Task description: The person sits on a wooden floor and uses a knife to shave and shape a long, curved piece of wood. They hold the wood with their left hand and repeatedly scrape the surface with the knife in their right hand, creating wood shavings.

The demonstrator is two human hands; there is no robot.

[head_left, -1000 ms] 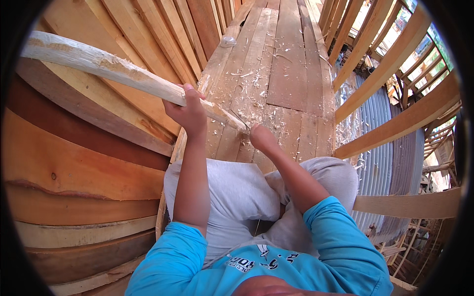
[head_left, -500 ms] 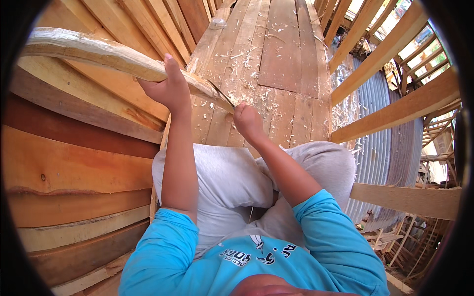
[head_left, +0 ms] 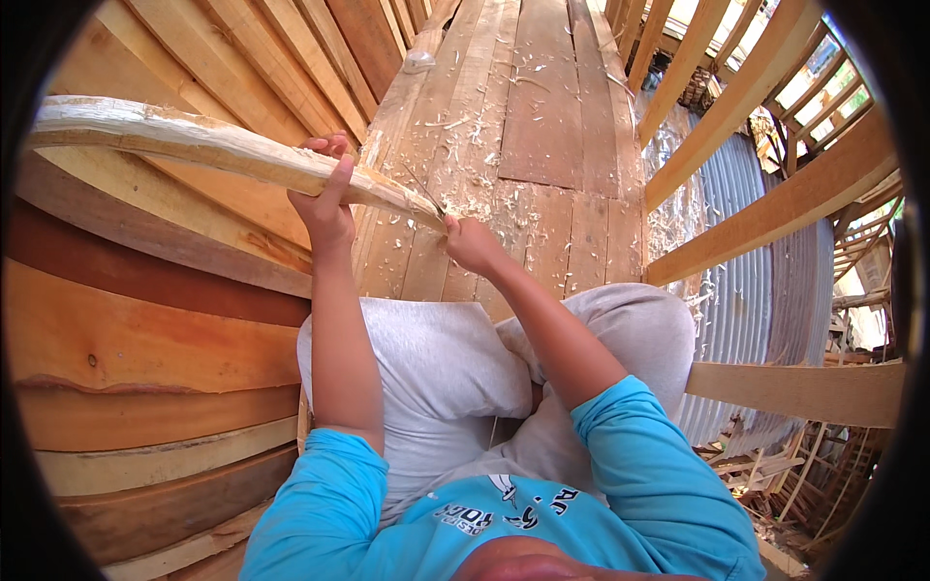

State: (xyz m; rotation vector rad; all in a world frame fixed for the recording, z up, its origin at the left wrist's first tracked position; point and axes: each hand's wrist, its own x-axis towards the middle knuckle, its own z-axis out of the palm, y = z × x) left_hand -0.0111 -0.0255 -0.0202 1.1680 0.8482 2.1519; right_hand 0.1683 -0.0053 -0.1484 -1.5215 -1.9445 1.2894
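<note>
A long, pale wooden pole (head_left: 213, 143), partly stripped of its surface, slants from the far left down toward the middle. My left hand (head_left: 329, 215) is closed round it, thumb on the near side and fingertips showing beyond the far edge. Close to the pole's right end, my right hand (head_left: 473, 244) is closed on a knife (head_left: 426, 194). Its thin dark blade crosses the wood there; the handle is hidden in my fist.
Curled wood shavings (head_left: 475, 189) litter the plank floor (head_left: 542, 116) ahead. A board wall (head_left: 145, 334) rises on the left. Spaced wooden rails (head_left: 765, 228) run along the right, with corrugated metal sheets (head_left: 741, 281) beyond them. A clear plastic piece (head_left: 418, 63) lies far off.
The pole has dropped slightly nearer and shifted left, my left hand moving with it. My left fingers now show over its far side. My right hand has moved a little left and nearer.
</note>
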